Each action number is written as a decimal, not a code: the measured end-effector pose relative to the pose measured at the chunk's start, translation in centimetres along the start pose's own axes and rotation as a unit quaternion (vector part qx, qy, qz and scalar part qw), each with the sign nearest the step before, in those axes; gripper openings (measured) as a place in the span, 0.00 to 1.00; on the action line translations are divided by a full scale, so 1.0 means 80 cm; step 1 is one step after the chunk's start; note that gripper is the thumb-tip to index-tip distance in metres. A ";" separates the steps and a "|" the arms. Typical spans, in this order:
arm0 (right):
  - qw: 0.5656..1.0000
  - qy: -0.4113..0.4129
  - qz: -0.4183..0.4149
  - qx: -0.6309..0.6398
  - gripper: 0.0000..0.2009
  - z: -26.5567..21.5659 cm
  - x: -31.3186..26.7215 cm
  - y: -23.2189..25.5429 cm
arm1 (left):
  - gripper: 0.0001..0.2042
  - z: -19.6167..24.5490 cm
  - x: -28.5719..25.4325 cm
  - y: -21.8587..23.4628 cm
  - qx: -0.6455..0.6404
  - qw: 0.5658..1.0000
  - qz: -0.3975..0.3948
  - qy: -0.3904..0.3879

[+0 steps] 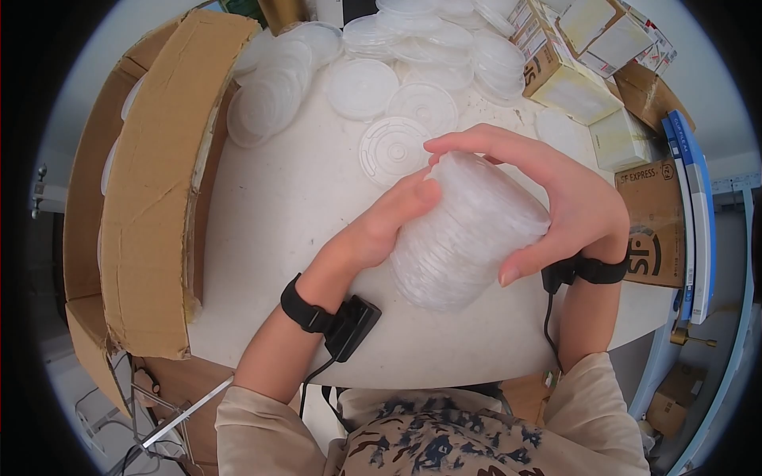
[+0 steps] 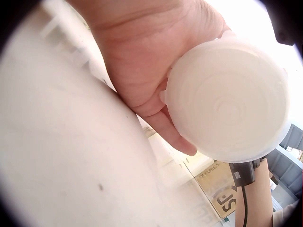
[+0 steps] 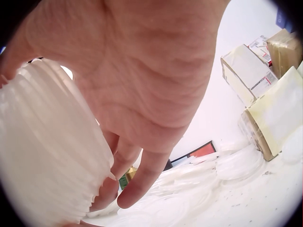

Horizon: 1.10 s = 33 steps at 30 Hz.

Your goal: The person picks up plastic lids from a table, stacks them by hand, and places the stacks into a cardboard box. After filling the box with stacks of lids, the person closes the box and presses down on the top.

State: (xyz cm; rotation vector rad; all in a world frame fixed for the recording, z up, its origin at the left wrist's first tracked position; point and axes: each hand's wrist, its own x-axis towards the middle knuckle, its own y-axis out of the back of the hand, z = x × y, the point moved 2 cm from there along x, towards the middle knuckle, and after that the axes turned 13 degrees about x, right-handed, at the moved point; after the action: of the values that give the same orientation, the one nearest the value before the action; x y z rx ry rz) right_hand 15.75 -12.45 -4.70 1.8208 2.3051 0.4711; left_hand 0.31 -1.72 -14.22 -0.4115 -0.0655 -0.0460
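Both hands hold a thick stack of translucent plastic lids (image 1: 460,246), tilted above the white table. My left hand (image 1: 385,218) grips the stack from the left, thumb on the near side in the head view. My right hand (image 1: 583,202) spans its right side, with the thumb low and the fingers reaching over the top. In the left wrist view, one round end of the lid stack (image 2: 229,101) faces the camera, and the left palm (image 2: 147,61) lies along its edge. The layered rims of the stack (image 3: 47,146) show beside the right palm in the right wrist view.
Loose lids (image 1: 363,89) lie spread and heaped across the back of the table (image 1: 270,230). An open cardboard box (image 1: 159,182) with more lids stands at the left. Small cartons (image 1: 571,79), an SF Express box (image 1: 655,222) and blue file folders (image 1: 698,214) line the right.
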 end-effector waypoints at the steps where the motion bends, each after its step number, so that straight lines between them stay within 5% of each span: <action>1: 1.000 -0.001 0.000 0.000 0.51 0.000 0.000 0.000 | 0.38 0.000 0.000 0.000 0.000 1.000 0.000 0.000; 18: 0.998 0.031 -0.032 0.037 0.62 0.008 0.006 -0.004 | 0.39 0.000 -0.001 0.000 -0.064 0.997 0.048 0.013; 24: 0.991 0.010 0.023 0.134 0.62 0.016 0.008 -0.008 | 0.40 0.005 -0.001 0.000 -0.049 0.997 0.063 0.004; 26: 0.986 0.076 0.034 0.148 0.41 0.020 0.009 -0.007 | 0.40 0.005 -0.002 0.000 -0.051 0.997 0.065 0.000; 33: 0.980 0.074 0.053 0.178 0.34 0.014 0.011 -0.011 | 0.40 0.005 -0.003 -0.001 -0.060 0.995 0.076 -0.003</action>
State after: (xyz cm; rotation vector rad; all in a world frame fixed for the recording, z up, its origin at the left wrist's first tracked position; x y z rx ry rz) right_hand 15.08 -11.64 -5.98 2.1456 2.5344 0.2229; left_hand 0.07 -1.64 -13.82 -0.5365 -0.0366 0.1015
